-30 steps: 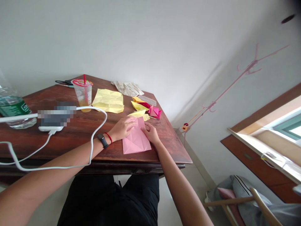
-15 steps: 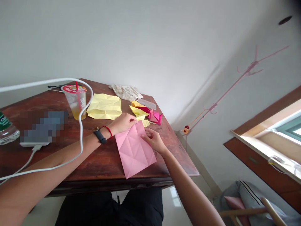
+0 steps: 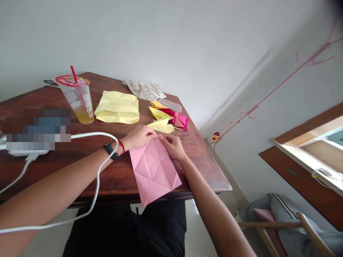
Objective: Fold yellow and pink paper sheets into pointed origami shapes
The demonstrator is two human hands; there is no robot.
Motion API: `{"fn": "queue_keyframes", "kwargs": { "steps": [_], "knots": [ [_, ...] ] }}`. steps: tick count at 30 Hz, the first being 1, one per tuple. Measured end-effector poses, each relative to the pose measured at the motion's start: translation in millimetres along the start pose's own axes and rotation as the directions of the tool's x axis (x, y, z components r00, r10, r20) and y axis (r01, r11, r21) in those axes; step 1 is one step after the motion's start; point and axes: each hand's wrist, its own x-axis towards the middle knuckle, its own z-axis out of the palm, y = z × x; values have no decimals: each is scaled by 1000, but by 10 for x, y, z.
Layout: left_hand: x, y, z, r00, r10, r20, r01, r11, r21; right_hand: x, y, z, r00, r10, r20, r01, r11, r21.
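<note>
Supporting: dark reddish-brown wooden table (image 3: 112,180) is standing underneath.
Gripped: creased pink rectangular paper sheet (image 3: 155,171) is overhanging the table's near edge.
Left hand (image 3: 142,137): is pinching the sheet's far edge.
Right hand (image 3: 174,146): is gripping that edge alongside.

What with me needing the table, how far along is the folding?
Seemingly done: folded pink piece and yellow pieces. In hand: the creased pink sheet, left hand and right hand at its far edge. Probably remaining: folding that sheet, perhaps also the creased yellow sheet lying open.
</note>
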Motion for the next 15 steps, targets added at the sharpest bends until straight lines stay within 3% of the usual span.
{"fn": "queue_keyframes", "kwargs": {
  "steps": [7, 15],
  "knots": [
    [-20, -96, 98, 1000, 22, 3, -22, 999, -38, -40, 2, -3, 998, -61, -36, 56, 991, -125],
    [-38, -141, 118, 1000, 10, 12, -9, 996, -84, -52, 72, -18, 999, -31, -24, 28, 990, -141]
  ]
}}
